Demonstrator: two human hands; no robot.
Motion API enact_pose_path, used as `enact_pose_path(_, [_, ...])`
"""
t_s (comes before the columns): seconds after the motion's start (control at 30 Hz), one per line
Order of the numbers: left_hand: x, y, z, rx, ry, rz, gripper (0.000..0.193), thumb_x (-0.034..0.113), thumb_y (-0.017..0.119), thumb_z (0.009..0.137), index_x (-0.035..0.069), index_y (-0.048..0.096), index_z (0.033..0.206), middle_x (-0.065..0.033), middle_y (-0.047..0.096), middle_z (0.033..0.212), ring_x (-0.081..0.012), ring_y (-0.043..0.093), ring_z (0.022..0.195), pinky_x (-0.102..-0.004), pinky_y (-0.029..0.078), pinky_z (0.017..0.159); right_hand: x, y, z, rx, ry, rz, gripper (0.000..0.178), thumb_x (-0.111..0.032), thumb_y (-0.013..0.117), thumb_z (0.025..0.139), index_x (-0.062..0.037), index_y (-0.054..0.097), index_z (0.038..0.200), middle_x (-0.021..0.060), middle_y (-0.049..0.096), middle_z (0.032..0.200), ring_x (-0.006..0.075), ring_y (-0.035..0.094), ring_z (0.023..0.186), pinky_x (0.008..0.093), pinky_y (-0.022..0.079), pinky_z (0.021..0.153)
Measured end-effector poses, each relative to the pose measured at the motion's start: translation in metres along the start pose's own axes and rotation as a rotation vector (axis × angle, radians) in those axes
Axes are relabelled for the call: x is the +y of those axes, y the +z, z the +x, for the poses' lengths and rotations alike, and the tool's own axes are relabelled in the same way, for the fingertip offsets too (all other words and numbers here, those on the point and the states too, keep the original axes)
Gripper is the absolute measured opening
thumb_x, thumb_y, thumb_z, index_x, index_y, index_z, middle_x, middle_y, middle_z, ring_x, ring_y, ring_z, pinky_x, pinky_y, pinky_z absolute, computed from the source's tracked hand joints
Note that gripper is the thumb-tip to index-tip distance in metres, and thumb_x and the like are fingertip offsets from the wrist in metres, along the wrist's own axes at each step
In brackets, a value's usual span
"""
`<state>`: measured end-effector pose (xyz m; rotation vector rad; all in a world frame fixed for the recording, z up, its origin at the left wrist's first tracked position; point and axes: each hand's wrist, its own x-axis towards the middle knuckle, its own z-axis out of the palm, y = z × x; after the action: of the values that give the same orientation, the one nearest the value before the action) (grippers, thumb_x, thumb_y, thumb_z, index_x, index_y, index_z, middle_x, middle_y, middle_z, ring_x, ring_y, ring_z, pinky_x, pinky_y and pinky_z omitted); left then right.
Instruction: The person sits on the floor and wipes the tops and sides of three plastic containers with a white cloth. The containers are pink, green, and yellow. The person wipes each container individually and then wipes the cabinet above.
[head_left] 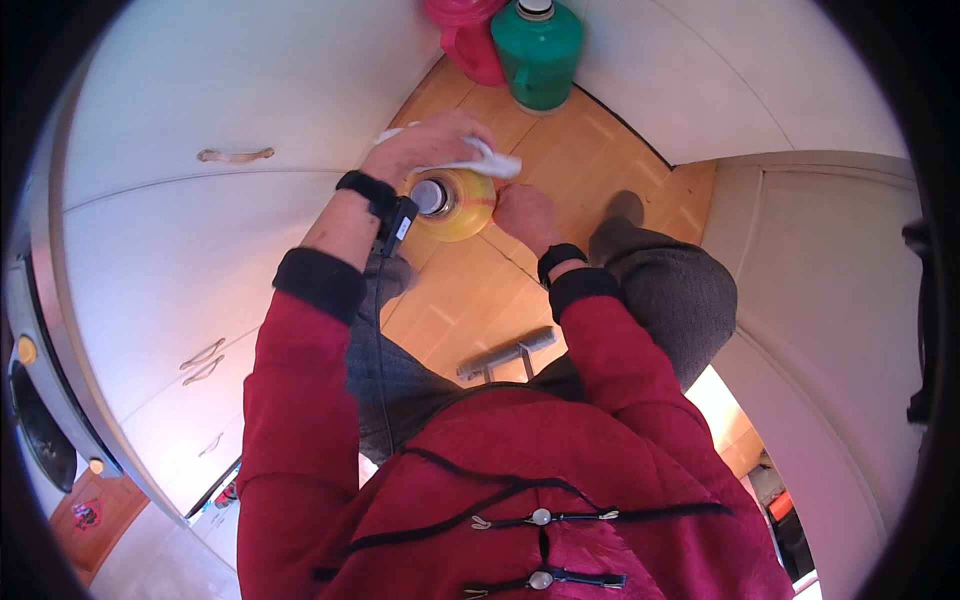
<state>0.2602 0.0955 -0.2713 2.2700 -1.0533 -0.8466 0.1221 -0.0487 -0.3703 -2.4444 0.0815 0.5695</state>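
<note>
A round yellow thermos flask (465,220) with a pale metallic cap stands on the floor between my knees, seen from above. My left hand (432,143) reaches over its far side, closed on a white cloth (488,163) that hangs out past the fingers and lies against the flask. At the flask's right side my right hand (526,214) is closed where it meets the flask, apparently on the handle; the fingertips are partly hidden. Black straps go round both wrists, with a small black device on the left one.
Beyond the flask, a green thermos flask (538,58) and a pink jug-like vessel (473,45) stand in the corner. White cabinets with handles (236,155) rise on the left, pale panels (815,250) on the right. A grey padded bar (507,354) lies between my legs.
</note>
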Motion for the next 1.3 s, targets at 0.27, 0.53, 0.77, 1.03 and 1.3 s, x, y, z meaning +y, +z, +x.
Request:
enact_pose_path(0.27, [-0.030,0.007,-0.010,-0.033,-0.108,-0.107,0.018,0.008,0.063,0.082,0.001,0.065,0.099,-0.0115,0.063,0.098,-0.0256,0.058,0.095,-0.0329,0.046,0.084,-0.009,0.000,-0.005,0.022,0.055,0.089,0.024,-0.021,0.054,0.082,-0.0042,0.070,0.084,0.0197,0.067,0.081,0.0362,0.066,0.078,0.0457,0.052,0.068])
enact_pose_path(0.53, [-0.042,0.028,-0.059,0.330,-0.437,-0.313,0.013,0.008,0.060,0.088,0.003,0.066,0.099,-0.0047,0.064,0.084,-0.0120,0.057,0.078,-0.0263,0.047,0.071,-0.013,-0.005,-0.006,-0.018,0.088,0.087,0.025,-0.022,0.054,0.082,-0.0046,0.071,0.089,0.0206,0.067,0.086,0.0374,0.065,0.084,0.0456,0.052,0.072])
enact_pose_path(0.77, [-0.033,0.083,-0.105,0.760,-0.698,-0.321,0.011,0.009,0.059,0.086,0.004,0.064,0.095,-0.0178,0.066,0.082,-0.0295,0.065,0.079,-0.0360,0.049,0.069,-0.008,0.009,0.006,-0.018,0.128,0.053,0.032,-0.036,0.062,0.081,-0.0079,0.070,0.093,0.0179,0.068,0.088,0.0363,0.066,0.084,0.0443,0.052,0.071])
enact_pose_path(1.03, [0.035,0.161,-0.100,1.185,-0.906,-0.170,0.023,0.006,0.056,0.087,0.001,0.053,0.109,-0.0194,0.065,0.090,-0.0301,0.065,0.083,-0.0364,0.049,0.072,-0.004,0.010,0.011,-0.010,0.017,0.003,0.031,-0.035,0.056,0.084,-0.0081,0.070,0.092,0.0196,0.067,0.090,0.0378,0.064,0.084,0.0451,0.052,0.070])
enact_pose_path(1.3, [0.097,0.163,-0.175,0.841,-0.135,-2.031,0.029,0.021,0.046,0.097,0.005,0.053,0.119,-0.0142,0.064,0.100,-0.0214,0.065,0.085,-0.0331,0.056,0.073,-0.005,0.002,0.005,-0.061,-0.041,0.078,0.033,-0.028,0.059,0.079,-0.0021,0.067,0.097,0.0225,0.066,0.092,0.0373,0.063,0.090,0.0442,0.051,0.075])
